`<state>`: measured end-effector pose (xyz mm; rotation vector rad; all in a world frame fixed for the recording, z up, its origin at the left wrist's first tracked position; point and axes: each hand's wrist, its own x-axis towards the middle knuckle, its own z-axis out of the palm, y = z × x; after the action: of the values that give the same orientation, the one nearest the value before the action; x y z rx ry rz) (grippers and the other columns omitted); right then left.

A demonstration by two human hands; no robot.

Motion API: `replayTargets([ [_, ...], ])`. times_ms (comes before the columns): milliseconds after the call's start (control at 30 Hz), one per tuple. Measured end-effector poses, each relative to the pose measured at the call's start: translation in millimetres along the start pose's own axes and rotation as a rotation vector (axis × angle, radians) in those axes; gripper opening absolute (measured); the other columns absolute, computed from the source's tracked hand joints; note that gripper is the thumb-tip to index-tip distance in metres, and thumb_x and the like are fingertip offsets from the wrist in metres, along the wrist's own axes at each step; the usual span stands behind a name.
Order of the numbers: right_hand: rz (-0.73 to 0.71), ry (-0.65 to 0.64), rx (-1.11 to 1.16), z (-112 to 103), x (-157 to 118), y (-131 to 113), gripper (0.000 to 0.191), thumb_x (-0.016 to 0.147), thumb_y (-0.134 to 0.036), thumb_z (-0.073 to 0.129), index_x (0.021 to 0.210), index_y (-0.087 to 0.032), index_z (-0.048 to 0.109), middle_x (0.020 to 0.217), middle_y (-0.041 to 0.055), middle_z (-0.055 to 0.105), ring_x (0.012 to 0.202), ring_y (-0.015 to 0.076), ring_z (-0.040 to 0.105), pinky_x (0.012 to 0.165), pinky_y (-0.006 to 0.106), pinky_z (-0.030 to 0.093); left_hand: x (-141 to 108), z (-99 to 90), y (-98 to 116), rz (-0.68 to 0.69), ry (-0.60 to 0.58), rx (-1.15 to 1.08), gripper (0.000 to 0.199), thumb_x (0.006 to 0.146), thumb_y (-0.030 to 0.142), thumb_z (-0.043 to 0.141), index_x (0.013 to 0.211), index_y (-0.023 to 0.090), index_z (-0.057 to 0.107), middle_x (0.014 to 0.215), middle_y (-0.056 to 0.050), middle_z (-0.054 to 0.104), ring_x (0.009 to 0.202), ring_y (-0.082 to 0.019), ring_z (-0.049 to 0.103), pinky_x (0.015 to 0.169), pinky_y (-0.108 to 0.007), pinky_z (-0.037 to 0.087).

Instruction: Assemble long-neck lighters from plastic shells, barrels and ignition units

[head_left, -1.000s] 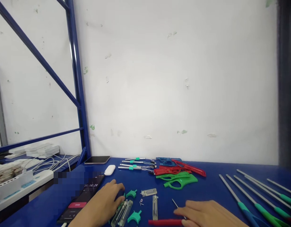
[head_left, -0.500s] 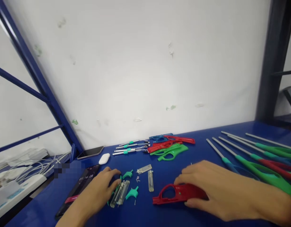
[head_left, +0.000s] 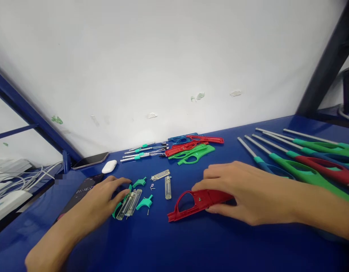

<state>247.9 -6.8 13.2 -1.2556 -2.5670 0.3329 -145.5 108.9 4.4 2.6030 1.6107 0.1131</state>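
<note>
My right hand grips the wide end of a red plastic lighter casing half, whose looped narrow end points left. Curved around the left side of a small heap is my left hand, its thumb and index finger apart and nothing visibly gripped. In that heap lie clear fuel tanks and a teal curved part partly hidden by the fingers. Close by are two more teal trigger pieces, one of them nearer me, another clear tank, and tiny screws.
Against the wall lie metal lighter tubes with wires and a stack of red, blue and green casing halves. Several long-nosed lighters fan out at right. A white earbud case and two phones, one dark, are at left.
The camera view has tilted down and shifted, so the tabletop sits higher in the picture. Both hands stay beside the same things, the right one still holding the red casing half.
</note>
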Motion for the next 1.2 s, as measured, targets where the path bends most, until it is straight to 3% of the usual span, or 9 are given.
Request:
replayTargets([
  [200, -0.052, 0.045, 0.022, 6, 3, 1, 0.024, 0.102, -0.045, 0.068, 0.119, -0.029, 0.074, 0.095, 0.0016, 0.07, 0.087, 0.0219, 0.064, 0.071, 0.032, 0.043, -2, 2.0, 1, 0.02, 0.022, 0.008, 0.058, 0.102, 0.065, 0.041, 0.13, 0.026, 0.074, 0.128, -0.009, 0.075, 0.115, -0.032, 0.073, 0.104, -0.047, 0.056],
  [367, -0.084, 0.022, 0.027, 14, 4, 5, 0.033, 0.105, -0.052, 0.063, 0.127, -0.029, 0.072, 0.105, 0.0033, 0.073, 0.097, 0.0249, 0.065, 0.085, 0.037, 0.046, -3, 0.6, 2, 0.02, 0.013, 0.002, 0.059, 0.101, 0.065, 0.04, 0.131, 0.026, 0.074, 0.127, -0.01, 0.076, 0.116, -0.032, 0.073, 0.104, -0.047, 0.056],
  [567, -0.025, -0.042, 0.044, 12, 3, 4, 0.035, 0.106, -0.055, 0.059, 0.132, -0.035, 0.07, 0.108, 0.0021, 0.07, 0.097, 0.0242, 0.068, 0.083, 0.037, 0.047, -3, -1.5, 5, 0.001, 0.021, -0.012, 0.061, 0.099, 0.066, 0.041, 0.128, 0.025, 0.075, 0.126, -0.01, 0.077, 0.115, -0.033, 0.074, 0.103, -0.047, 0.058],
  [1200, 0.003, -0.068, 0.053, 7, 6, 1, 0.033, 0.106, -0.049, 0.061, 0.132, -0.032, 0.071, 0.115, 0.0047, 0.07, 0.106, 0.027, 0.067, 0.092, 0.042, 0.048, 0, 8.4, -6, 0.036, 0.096, -0.014, 0.058, 0.099, 0.068, 0.043, 0.125, 0.03, 0.078, 0.123, -0.008, 0.078, 0.113, -0.034, 0.075, 0.101, -0.048, 0.06],
])
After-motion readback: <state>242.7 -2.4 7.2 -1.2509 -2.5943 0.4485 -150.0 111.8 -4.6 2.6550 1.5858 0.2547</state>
